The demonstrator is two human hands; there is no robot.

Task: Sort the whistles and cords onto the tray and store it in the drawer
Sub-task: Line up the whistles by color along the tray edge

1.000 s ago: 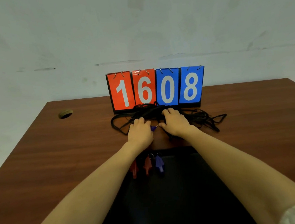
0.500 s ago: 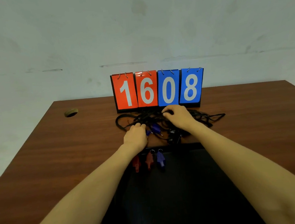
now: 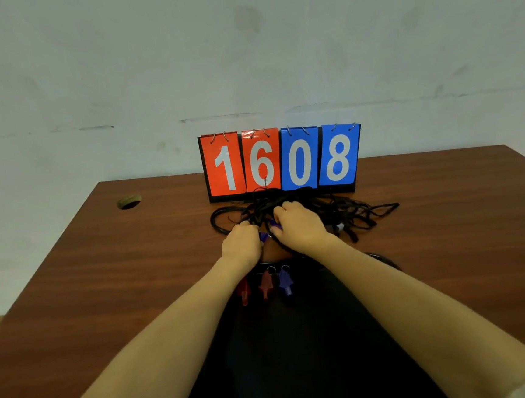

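Note:
A tangle of black cords (image 3: 345,212) lies on the brown table in front of a number board. My left hand (image 3: 241,243) and my right hand (image 3: 298,225) are side by side at the near edge of the tangle, fingers curled. A blue whistle (image 3: 265,236) shows between them; both hands appear to pinch it and its cord. A black tray (image 3: 300,354) lies near me between my forearms. At its far edge lie three whistles in a row: red (image 3: 243,291), dark red (image 3: 266,285) and purple (image 3: 286,284).
The red and blue number board (image 3: 280,162) reading 1608 stands just behind the cords. A round cable hole (image 3: 129,201) is at the table's far left. Bare table (image 3: 104,292) stretches on both sides of the tray.
My right hand has come back from the far side of the tangle to meet my left hand at the blue whistle. The left hand has barely moved.

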